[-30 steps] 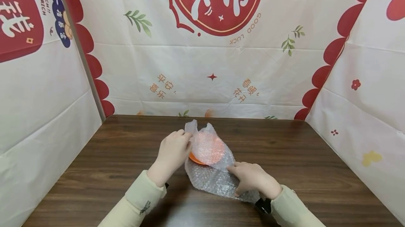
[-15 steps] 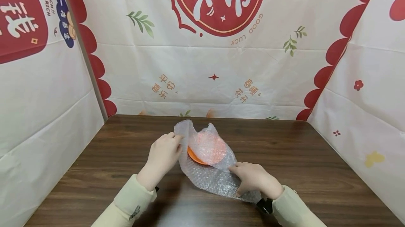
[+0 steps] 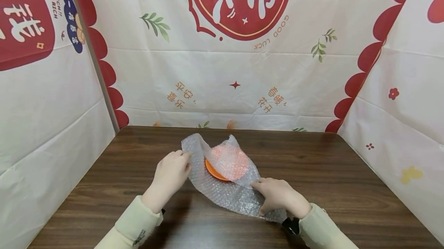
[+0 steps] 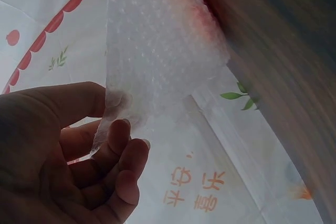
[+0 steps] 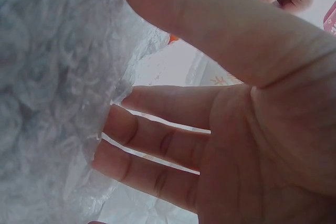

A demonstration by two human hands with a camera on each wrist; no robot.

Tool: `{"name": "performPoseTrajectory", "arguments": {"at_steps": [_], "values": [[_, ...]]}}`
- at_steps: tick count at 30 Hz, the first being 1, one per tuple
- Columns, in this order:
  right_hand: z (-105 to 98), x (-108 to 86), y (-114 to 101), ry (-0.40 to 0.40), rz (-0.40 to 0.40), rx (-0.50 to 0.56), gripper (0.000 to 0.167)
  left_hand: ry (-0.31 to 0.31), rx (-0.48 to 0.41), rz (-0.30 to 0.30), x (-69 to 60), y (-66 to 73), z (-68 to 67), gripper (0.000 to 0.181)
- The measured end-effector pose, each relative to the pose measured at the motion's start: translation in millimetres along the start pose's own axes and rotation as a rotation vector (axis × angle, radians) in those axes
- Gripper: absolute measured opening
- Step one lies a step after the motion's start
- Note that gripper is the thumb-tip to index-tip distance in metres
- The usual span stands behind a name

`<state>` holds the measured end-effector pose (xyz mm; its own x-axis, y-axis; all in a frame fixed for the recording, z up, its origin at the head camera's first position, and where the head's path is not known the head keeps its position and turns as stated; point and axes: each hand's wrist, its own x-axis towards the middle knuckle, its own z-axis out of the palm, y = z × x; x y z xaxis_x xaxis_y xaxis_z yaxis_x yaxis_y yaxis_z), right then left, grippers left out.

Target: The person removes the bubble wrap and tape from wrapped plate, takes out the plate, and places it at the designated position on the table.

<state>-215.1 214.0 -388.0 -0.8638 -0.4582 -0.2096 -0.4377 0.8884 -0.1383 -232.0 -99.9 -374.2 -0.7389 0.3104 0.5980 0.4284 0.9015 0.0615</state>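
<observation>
A sheet of bubble wrap (image 3: 222,197) lies on the table, partly folded over a round orange dish-like object (image 3: 216,172). Only a curved orange rim is bare; the rest shows pinkish through the wrap. At the sheet's left edge, my left hand (image 3: 171,172) pinches the wrap between thumb and fingers and holds it raised. The left wrist view shows the translucent bubble wrap (image 4: 157,40) rising from that pinch. On the right, my right hand (image 3: 281,197) rests on the wrap, thumb and fingers spread. Its fingers (image 5: 152,135) are nearly straight against the sheet in the right wrist view.
The dark wood-grain table (image 3: 347,187) extends around the wrap on all sides. White printed cloth (image 3: 215,71) hangs behind it, and similar cloths stand along the left and right sides.
My left hand has moved left and slightly toward me, drawing the wrap's left edge outward. More of the orange rim shows. The right hand has stayed in place.
</observation>
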Motion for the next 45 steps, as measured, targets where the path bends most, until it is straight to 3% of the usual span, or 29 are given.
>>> {"name": "performPoseTrajectory", "arguments": {"at_steps": [3, 12, 21, 32, 45], "values": [[0.8, -0.5, 0.1, 0.001, 0.001, -0.003, 0.078, -0.011, 0.012, -0.002, -2.6, -2.8, 1.6, 0.008], [2.0, -0.4, 0.9, 0.004, 0.003, -0.011, 0.078, -0.05, 0.031, -0.009, -10.8, -10.1, 5.0, 0.03], [3.0, 0.1, 2.3, 0.011, -0.002, -0.029, 0.079, -0.09, 0.044, -0.032, -18.0, -18.2, 11.2, 0.035], [3.3, 0.2, 2.3, 0.005, 0.004, -0.009, 0.078, -0.242, 0.029, -0.09, -21.2, -22.6, 16.4, 0.036], [2.1, 1.2, 1.5, 0.002, -0.009, -0.015, 0.079, -0.326, 0.011, -0.124, -25.1, -24.4, 18.2, 0.034]]}}
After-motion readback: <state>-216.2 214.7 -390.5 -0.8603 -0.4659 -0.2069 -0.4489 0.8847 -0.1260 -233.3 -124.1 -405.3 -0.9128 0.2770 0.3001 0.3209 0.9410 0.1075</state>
